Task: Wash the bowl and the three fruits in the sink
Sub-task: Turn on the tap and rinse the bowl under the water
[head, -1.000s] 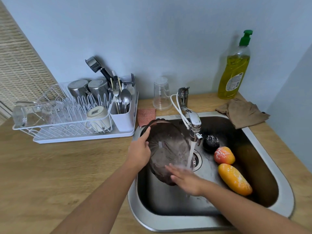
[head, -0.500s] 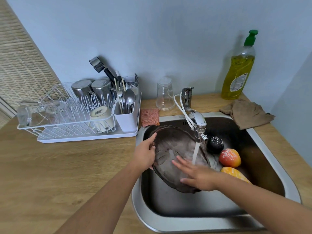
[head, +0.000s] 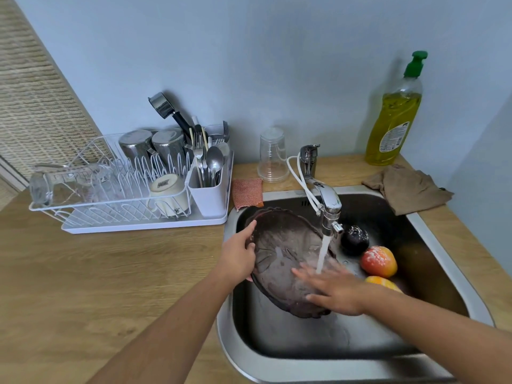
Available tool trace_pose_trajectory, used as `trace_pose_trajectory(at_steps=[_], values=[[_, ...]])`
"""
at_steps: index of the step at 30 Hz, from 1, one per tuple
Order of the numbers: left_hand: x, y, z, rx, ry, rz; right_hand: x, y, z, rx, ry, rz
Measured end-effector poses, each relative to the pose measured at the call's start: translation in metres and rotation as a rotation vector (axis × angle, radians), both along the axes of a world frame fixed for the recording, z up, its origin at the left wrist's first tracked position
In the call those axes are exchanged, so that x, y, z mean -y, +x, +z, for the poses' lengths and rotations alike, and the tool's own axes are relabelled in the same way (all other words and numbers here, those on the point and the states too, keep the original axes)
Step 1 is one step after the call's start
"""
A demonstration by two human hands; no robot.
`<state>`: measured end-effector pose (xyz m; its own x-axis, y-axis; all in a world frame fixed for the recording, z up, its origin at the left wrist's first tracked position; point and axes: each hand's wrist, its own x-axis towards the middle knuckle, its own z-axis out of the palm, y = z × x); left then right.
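A dark, translucent glass bowl (head: 279,253) is tilted inside the steel sink (head: 451,261), its hollow facing me. My left hand (head: 239,254) grips its left rim. Flat against the bowl's inner surface lies my right hand (head: 331,291), fingers straight, under the stream of running water from the tap (head: 327,206). Three fruits lie at the right of the basin: a dark round one (head: 354,239), a red-orange one (head: 378,261) and an orange-yellow one (head: 383,282), the last partly hidden by my right forearm.
A white dish rack (head: 124,189) with cups, a glass and cutlery stands on the wooden counter at the left. Behind the sink lie an orange sponge (head: 247,191), an upturned clear cup (head: 273,155), a brown cloth (head: 407,188) and a dish soap bottle (head: 393,115).
The bowl has tipped from edge-on to hollow-up under the stream. My right hand has slid from its lower edge into the hollow. The camera shifted slightly.
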<state>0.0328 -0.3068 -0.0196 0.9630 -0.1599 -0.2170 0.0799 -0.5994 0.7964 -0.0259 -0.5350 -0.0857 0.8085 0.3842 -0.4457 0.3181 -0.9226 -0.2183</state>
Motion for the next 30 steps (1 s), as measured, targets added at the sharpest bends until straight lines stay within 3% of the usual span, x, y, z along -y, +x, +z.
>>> trace_pose_trajectory(at_steps=[2,5,8,12,16,18,21,26,30], values=[[0.000,-0.004,-0.002,-0.042,0.007,-0.024,0.026,0.006,-0.004,0.190,-0.174,-0.039],[0.003,-0.010,-0.004,-0.068,-0.016,-0.046,0.033,0.030,-0.014,0.310,-0.235,-0.261],[0.008,-0.010,-0.001,-0.050,-0.058,-0.024,-0.009,0.054,-0.016,0.242,-0.063,-0.555],[0.009,-0.009,-0.001,0.000,-0.008,-0.064,-0.057,0.054,-0.007,0.301,0.156,-0.365],[0.008,-0.012,-0.008,-0.038,-0.083,-0.020,-0.033,0.057,-0.012,0.299,0.162,-0.743],[0.009,-0.014,-0.011,-0.043,-0.081,-0.022,-0.041,0.059,-0.005,0.276,0.119,-0.690],[0.007,-0.016,-0.012,-0.023,-0.041,-0.033,-0.061,0.058,0.007,0.319,0.207,-0.416],[0.006,-0.015,-0.010,-0.027,-0.033,-0.068,-0.054,0.065,0.010,0.245,0.174,-0.736],[0.007,-0.017,-0.010,-0.011,0.018,-0.097,-0.062,0.067,0.009,0.370,0.263,-0.439]])
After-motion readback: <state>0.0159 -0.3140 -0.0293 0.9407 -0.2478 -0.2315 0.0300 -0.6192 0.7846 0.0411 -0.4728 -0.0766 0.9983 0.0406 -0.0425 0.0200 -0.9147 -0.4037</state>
